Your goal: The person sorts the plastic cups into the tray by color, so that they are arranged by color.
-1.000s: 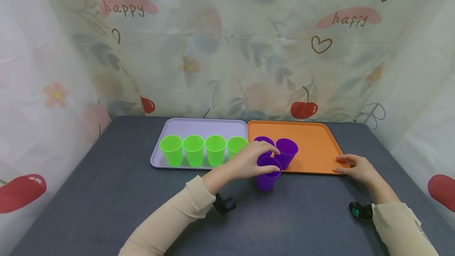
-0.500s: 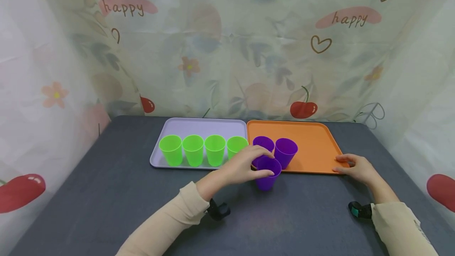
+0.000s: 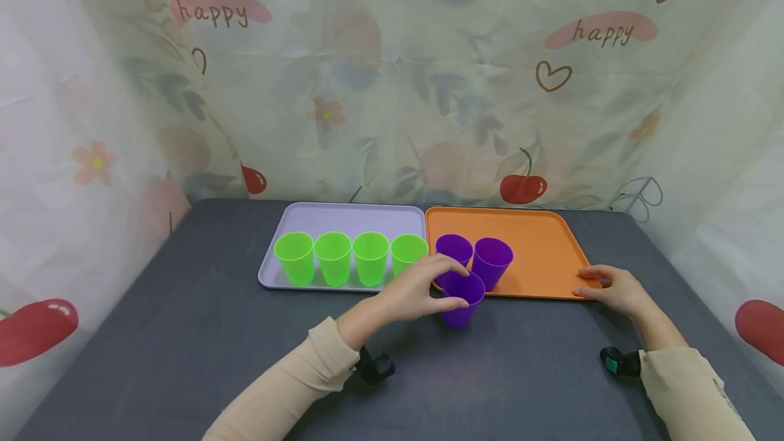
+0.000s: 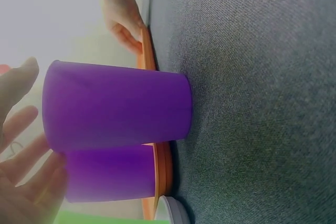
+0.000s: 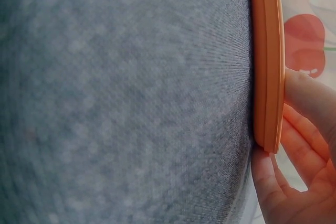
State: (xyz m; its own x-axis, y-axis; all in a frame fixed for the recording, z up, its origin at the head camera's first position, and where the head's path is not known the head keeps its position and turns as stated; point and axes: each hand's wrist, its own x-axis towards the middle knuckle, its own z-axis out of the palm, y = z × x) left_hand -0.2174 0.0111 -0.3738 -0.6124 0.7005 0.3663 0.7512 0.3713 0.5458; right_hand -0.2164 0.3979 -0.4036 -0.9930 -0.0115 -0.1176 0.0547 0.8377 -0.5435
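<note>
In the head view a purple cup [image 3: 461, 301] stands upright on the table, just in front of the orange tray [image 3: 539, 243]. My left hand [image 3: 419, 291] is at its left side, fingers and thumb spread near the rim. The left wrist view shows this cup [image 4: 118, 106] with my left fingers [image 4: 26, 166] loose beside its rim, not wrapped round it; contact cannot be made out. My right hand [image 3: 618, 291] holds the orange tray's front right corner. In the right wrist view its thumb and fingers bear on the tray's edge [image 5: 269, 66].
Two more purple cups, one on the left [image 3: 454, 247] and one on the right [image 3: 492, 264], stand on the orange tray. A lilac tray [image 3: 343, 216] adjoins it, bearing a row of several green cups [image 3: 333, 260]. A printed curtain [image 3: 392, 87] hangs behind the table [image 3: 202, 332].
My left hand has drawn back left and slightly down from above the front purple cup's rim. The cups, the trays and my right hand stay where they were.
</note>
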